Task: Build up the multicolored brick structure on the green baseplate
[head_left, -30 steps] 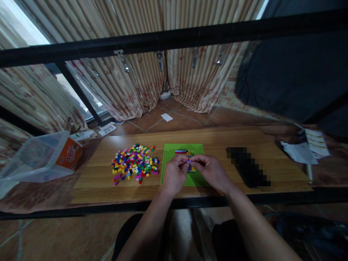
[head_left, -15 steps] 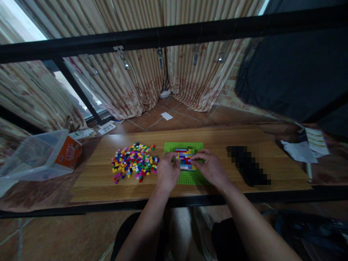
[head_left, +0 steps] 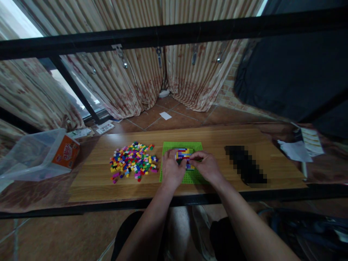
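A low block of stacked toy bricks (head_left: pixel 183 151) in mixed colours sits on a green studded baseplate (head_left: pixel 182 144). My left hand (head_left: pixel 173 169) lies against the block's left side, fingers bent and thumb on its near part. From the right, my right hand (head_left: pixel 208 167) reaches in with thumb and forefinger pinched at the block's right edge. A small purple brick seems to be between those fingertips, though little of it shows. Both hands hide parts of the block. Left of the baseplate spreads a pile of loose toy bricks (head_left: pixel 133 159).
The wooden table (head_left: pixel 92 185) carries a blurred-out dark object (head_left: pixel 246 165) on the right. A clear plastic bin (head_left: pixel 35 154) with an orange label stands at the left end. Papers (head_left: pixel 292 150) lie beyond the right end. A black bar (head_left: pixel 174 34) crosses above the table.
My left hand has shifted right and closer in, its thumb now over the near part of the brick block. The right hand stays pinched at the block's right edge. The view has shifted slightly.
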Demonstrator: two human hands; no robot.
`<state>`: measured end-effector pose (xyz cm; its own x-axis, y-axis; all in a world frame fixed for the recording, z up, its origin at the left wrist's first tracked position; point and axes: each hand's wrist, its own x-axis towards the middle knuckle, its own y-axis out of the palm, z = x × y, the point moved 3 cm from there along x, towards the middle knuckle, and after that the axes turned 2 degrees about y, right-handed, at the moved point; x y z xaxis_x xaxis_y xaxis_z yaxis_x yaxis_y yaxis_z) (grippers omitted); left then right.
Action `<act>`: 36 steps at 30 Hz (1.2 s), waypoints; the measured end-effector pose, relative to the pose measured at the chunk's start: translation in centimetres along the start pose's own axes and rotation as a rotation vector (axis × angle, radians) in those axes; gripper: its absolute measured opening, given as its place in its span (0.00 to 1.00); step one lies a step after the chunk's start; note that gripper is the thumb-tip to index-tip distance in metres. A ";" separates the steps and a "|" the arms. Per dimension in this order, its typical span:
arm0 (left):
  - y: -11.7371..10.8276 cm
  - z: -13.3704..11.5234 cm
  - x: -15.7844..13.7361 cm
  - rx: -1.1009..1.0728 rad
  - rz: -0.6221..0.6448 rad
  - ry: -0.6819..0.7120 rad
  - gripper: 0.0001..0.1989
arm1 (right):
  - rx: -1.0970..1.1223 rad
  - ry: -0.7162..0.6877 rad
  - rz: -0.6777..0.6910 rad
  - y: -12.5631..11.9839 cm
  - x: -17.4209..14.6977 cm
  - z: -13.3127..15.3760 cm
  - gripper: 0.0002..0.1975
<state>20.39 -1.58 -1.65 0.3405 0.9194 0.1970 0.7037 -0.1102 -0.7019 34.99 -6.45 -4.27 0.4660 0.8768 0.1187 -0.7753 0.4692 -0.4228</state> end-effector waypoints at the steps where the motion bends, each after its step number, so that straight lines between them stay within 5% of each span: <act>1: 0.2 0.0 0.0 -0.002 0.000 -0.008 0.21 | 0.007 0.007 -0.001 0.0 0.0 -0.1 0.05; 20: 0.8 -0.3 0.2 -0.151 -0.023 -0.093 0.22 | 0.320 0.268 -0.046 0.6 0.4 -1.0 0.10; 36: 0.4 0.3 0.2 -0.193 -0.038 -0.057 0.19 | 0.222 0.230 -0.083 0.1 0.2 -0.6 0.12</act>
<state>20.54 -1.33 -2.11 0.2797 0.9435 0.1778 0.8237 -0.1407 -0.5493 35.31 -6.27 -4.81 0.5957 0.7999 -0.0722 -0.7930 0.5716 -0.2107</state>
